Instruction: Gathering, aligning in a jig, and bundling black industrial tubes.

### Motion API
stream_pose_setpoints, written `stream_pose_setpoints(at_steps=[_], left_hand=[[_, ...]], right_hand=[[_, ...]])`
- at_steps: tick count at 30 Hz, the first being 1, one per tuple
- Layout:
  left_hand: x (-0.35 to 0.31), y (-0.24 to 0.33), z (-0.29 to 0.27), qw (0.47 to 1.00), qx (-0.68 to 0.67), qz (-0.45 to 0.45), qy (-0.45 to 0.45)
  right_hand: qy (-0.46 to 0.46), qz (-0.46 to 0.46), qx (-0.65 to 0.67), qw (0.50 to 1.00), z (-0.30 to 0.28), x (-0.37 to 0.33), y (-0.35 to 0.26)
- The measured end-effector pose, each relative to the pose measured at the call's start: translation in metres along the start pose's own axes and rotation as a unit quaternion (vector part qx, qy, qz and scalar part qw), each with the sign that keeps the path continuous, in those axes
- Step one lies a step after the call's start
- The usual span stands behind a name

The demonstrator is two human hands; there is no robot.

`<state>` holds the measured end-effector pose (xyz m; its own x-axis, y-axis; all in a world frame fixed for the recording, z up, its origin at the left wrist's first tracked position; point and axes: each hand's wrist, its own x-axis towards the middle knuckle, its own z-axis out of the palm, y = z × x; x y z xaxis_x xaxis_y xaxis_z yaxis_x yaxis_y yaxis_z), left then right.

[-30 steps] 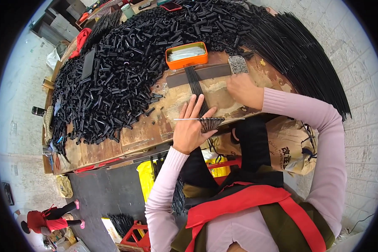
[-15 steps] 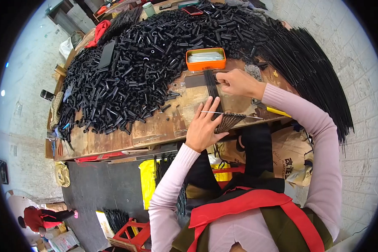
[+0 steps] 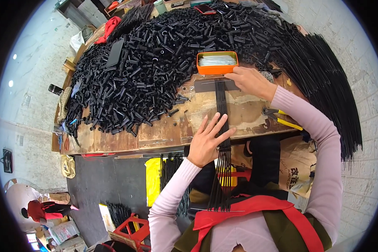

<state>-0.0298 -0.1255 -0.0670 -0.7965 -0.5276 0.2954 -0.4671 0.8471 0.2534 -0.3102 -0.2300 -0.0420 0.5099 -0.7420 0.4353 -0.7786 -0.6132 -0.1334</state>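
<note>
A worker's left hand [image 3: 208, 146] lies spread, palm down, on a flat row of black rods [image 3: 221, 97], pressing rather than gripping. The row runs from a dark bar [image 3: 204, 86] on the table [image 3: 155, 134] over the near edge to the worker's lap. The right hand [image 3: 253, 81] is bent at the far end, fingers drawn together just below an orange tin [image 3: 217, 71] of pale wires [image 3: 217, 61]; whether they pinch anything is impossible to say.

The row looks partway made. At the lap end, where the rods fan out, a near wire [image 3: 238, 211] crosses them, so that end appears strung. At the bar, a far wire [image 3: 207, 82] seems to lie across the tips, and that end is probably the one unfinished. Plenty of stock remains: spare rods [image 3: 332, 94] at right, a heap of black tubes [image 3: 143, 86] at left. Pliers [image 3: 283, 119] lie near the right forearm, not in use.

The left hand covers part of the row, making an exact count difficult. Whether either wire passes through the rods or merely over them is too fine to make out. A small box [image 3: 267, 76] is partly hidden behind the right hand.
</note>
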Motion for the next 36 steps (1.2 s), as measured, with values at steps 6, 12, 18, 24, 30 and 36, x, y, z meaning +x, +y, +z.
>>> stream_pose_setpoints(at_steps=[6,12,18,24,30,36], left_hand=[[0.0,-0.001,0.0,1.0,-0.015,-0.007,0.004],[0.0,-0.001,0.0,1.0,0.008,-0.002,-0.002],[-0.002,-0.002,0.002,1.0,-0.009,-0.006,0.002],[-0.001,-0.002,0.001,1.0,-0.011,-0.008,-0.004],[0.0,-0.002,0.001,1.0,-0.02,-0.006,-0.002],[-0.001,-0.002,0.001,1.0,-0.02,-0.008,-0.002]], right_hand=[[-0.038,0.005,0.014,0.999,-0.005,-0.001,0.005],[-0.042,-0.012,-0.002,0.999,-0.005,0.002,0.001],[-0.03,-0.026,-0.002,0.999,-0.005,0.007,-0.002],[-0.024,-0.043,0.039,0.998,-0.004,0.012,0.016],[-0.016,-0.037,0.042,0.998,0.0,0.009,0.016],[-0.045,-0.037,0.014,0.998,-0.004,0.012,0.009]])
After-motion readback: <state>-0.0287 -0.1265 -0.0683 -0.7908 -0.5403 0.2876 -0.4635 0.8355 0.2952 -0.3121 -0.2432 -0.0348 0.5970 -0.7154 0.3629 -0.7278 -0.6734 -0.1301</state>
